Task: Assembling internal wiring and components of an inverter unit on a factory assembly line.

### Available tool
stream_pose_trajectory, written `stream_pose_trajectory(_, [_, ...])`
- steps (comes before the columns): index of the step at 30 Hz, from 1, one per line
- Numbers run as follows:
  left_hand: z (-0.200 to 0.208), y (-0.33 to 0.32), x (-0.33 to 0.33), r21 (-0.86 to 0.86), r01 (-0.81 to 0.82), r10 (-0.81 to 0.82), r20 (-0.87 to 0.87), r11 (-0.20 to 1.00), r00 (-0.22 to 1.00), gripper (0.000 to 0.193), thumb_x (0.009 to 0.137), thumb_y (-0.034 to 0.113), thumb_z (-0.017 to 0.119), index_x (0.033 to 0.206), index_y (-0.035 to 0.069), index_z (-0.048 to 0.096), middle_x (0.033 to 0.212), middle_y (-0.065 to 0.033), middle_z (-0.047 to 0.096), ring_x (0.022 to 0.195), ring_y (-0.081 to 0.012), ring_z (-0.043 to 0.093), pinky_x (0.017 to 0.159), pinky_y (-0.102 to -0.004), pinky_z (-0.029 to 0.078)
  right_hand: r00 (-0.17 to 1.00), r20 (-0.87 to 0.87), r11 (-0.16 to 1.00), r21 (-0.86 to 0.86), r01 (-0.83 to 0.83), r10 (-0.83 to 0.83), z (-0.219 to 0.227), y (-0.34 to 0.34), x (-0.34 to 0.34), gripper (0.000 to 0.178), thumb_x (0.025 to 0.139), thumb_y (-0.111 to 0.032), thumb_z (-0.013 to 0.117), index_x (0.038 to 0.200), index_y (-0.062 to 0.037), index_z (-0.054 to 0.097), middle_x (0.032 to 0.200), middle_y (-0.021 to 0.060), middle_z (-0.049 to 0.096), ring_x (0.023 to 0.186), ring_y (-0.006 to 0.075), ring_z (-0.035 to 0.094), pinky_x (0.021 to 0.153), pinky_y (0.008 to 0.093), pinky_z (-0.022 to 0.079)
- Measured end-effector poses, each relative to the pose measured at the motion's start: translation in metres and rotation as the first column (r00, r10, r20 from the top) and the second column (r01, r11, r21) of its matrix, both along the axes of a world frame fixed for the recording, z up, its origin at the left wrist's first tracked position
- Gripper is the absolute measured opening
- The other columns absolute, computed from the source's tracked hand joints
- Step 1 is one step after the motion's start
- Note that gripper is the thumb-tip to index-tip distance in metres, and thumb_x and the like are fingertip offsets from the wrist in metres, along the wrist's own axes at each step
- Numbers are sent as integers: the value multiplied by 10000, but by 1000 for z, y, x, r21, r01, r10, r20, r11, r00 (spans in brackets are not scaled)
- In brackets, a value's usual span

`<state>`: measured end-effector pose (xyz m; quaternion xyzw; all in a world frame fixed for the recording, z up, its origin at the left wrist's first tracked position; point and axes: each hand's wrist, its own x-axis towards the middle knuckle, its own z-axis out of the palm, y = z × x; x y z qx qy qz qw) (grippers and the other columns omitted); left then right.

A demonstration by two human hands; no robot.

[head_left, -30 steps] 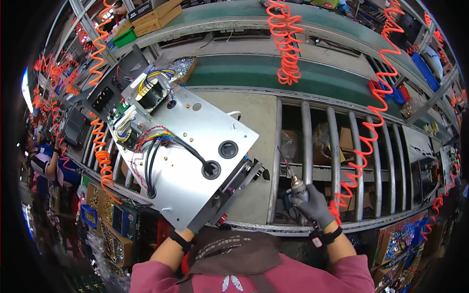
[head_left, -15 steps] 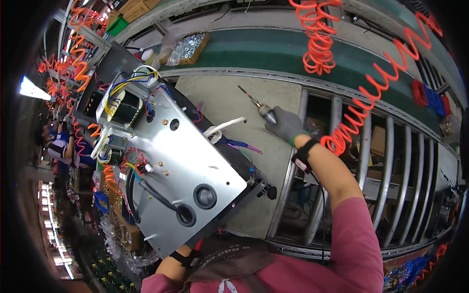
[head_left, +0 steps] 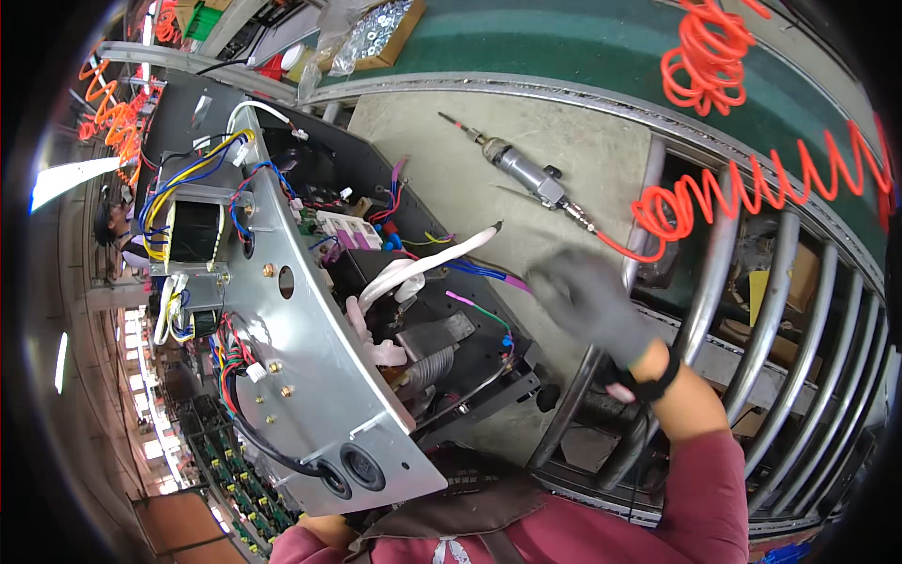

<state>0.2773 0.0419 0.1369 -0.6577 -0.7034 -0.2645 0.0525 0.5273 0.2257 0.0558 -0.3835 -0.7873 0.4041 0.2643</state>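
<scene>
A metal machine chassis [head_left: 310, 329] stands tilted on the grey bench, its silver panel toward me and its black inside full of coloured wires [head_left: 413, 254] open to the right. My right hand [head_left: 587, 301], in a grey glove, hovers open and blurred just right of those wires, holding nothing. A pneumatic screwdriver [head_left: 521, 169] lies loose on the bench beyond it, joined to an orange coiled air hose [head_left: 752, 193]. My left hand is hidden under the lower edge of the chassis.
Steel roller bars [head_left: 770, 310] run along the right side. A green conveyor belt [head_left: 583, 47] crosses the top, with a box of small metal parts [head_left: 376, 28] on it. Racks with orange hoses [head_left: 113, 113] stand at the left.
The right hand has let go of the screwdriver, which now lies on the bench, and has drawn back toward the chassis wires. The chassis sits closer and more tilted in view.
</scene>
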Motion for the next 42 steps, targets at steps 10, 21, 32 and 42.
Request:
stream_pose_trajectory(10, [-36,92,-6,534,85,87,-290,841,953,487,990,454,427,1217,33,335,1076,-306,612,789,-382,629,659,-390,566,916,-364,914,-291,-283,167,-12,-49,-10,283,885,-105,535,1159,-68,594,904,169,631,905,349,626,887,465,456])
stream_pose_trajectory(21, [-64,49,-34,547,68,227,-453,834,862,533,1025,525,368,1183,25,276,1037,-333,611,677,-383,642,564,-379,597,935,-330,929,-290,-231,129,-8,-42,-2,354,874,-80,521,1223,-53,573,1025,183,641,1063,360,591,965,456,436])
stream_pose_trajectory(32, [-75,12,-89,433,-281,226,175,857,958,646,871,142,612,1389,-106,315,1204,-263,590,1054,-312,657,979,-357,534,938,-343,935,-319,-154,37,-3,-59,-21,344,849,-75,583,1192,-44,574,828,150,628,779,346,617,753,438,465])
stream_pose_trajectory(42, [-45,104,6,595,-42,-135,249,803,959,554,945,376,555,1302,-3,369,1115,-277,623,905,-327,653,792,-390,534,991,-117,985,-152,-78,60,4,-71,-26,399,798,-143,676,1165,-38,562,875,137,654,783,337,628,705,427,490])
